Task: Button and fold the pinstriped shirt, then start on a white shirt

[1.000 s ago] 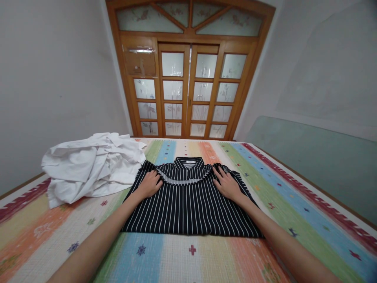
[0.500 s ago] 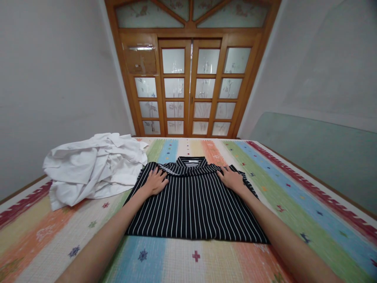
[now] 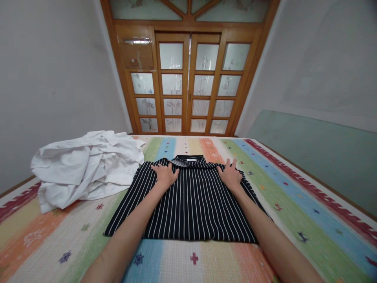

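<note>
A black shirt with white stripes (image 3: 194,204) lies folded on the patterned cloth, its collar (image 3: 190,158) at the far end. Near the collar's left side, my left hand (image 3: 166,175) rests on the shirt with its fingers apart. My right hand (image 3: 231,175) is at the upper right edge of the shirt, fingers spread and palm down. Under the collar, the top hem is bunched into a rolled edge, and a small grey-striped patch shows beside my left fingers. Neither hand grips the fabric visibly.
White crumpled cloth (image 3: 88,169) is heaped at the left, close to the shirt. A multicoloured striped cover (image 3: 173,259) lies under everything. Beyond it stand wooden doors with glass panes (image 3: 188,82); a pale green panel (image 3: 318,153) leans along the right wall.
My left hand has moved right, toward the collar. The shirt's lower left corner now spreads further out to the left. My right hand's fingers have spread upward.
</note>
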### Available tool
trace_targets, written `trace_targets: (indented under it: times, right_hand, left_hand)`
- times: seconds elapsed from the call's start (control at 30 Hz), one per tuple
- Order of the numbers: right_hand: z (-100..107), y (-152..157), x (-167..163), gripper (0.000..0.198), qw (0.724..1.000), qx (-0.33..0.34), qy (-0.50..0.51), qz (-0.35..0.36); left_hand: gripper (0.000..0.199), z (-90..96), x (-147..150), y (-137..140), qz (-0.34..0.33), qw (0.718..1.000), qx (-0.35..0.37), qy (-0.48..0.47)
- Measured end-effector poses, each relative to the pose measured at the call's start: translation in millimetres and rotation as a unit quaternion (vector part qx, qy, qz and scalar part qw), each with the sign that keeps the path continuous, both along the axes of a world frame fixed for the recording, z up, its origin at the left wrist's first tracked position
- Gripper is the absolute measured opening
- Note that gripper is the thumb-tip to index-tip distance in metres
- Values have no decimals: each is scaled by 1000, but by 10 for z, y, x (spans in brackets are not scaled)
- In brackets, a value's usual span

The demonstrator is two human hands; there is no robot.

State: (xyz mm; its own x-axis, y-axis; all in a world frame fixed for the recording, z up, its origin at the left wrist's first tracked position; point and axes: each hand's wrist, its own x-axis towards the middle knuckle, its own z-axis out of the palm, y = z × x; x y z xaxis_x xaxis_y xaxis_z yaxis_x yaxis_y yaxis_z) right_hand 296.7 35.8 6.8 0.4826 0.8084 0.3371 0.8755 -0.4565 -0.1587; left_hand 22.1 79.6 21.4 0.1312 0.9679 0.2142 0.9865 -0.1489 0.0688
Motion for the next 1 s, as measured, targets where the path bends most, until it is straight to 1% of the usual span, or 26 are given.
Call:
trace_targets:
  times: [0.07,0.1,0.13,0.17,0.2,0.23,0.3,0.33,0.4,0.43,0.5,0.57,0.63,0.73,0.87,1.0]
  right_hand:
    - [-24,-4,8,58,999,39,-10,5]
    - [-41,3,23,50,998,57,-14,24]
    - [-62,16,42,41,996,70,-17,60]
    - [-86,33,66,31,990,76,-20,114]
    - [-112,51,90,24,980,78,-23,179]
    - [-137,70,115,21,965,79,-25,247]
    - [-179,104,156,20,931,90,-17,354]
    - [-194,118,171,21,917,99,-9,386]
    - [-217,145,194,29,900,107,2,423]
    - [-227,158,202,35,896,102,2,432]
    - [-252,191,217,42,900,72,-10,430]
    - [-286,230,230,44,913,29,-23,407]
    - [-318,267,240,47,926,-8,-27,377]
    - [-334,299,244,52,939,-42,-31,340]
    - [-304,286,252,54,946,-81,-52,308]
    - [-297,224,358,58,949,-124,-64,284]
  left_hand:
    - [56,-35,50,35,3,999,37,-16]
    - [50,-55,55,53,-10,998,54,-27]
    - [44,-77,49,72,-34,996,68,-40]
    - [40,-99,36,90,-66,993,80,-54]
    - [36,-121,17,107,-102,989,89,-67]
    - [34,-143,-2,122,-138,983,97,-79]
    - [32,-182,-35,148,-204,968,108,-94]
    - [32,-200,-47,160,-235,962,105,-95]
    - [37,-225,-62,181,-274,954,82,-85]
    - [42,-231,-67,191,-281,955,62,-76]
    - [56,-233,-73,208,-274,960,15,-59]
    - [65,-222,-76,223,-259,964,-30,-46]
    - [68,-209,-74,234,-250,966,-60,-35]
    - [72,-201,-68,248,-243,967,-75,-28]
    - [72,-204,-85,259,-231,970,-79,-20]
    - [69,-199,-233,267,-208,974,-86,0]
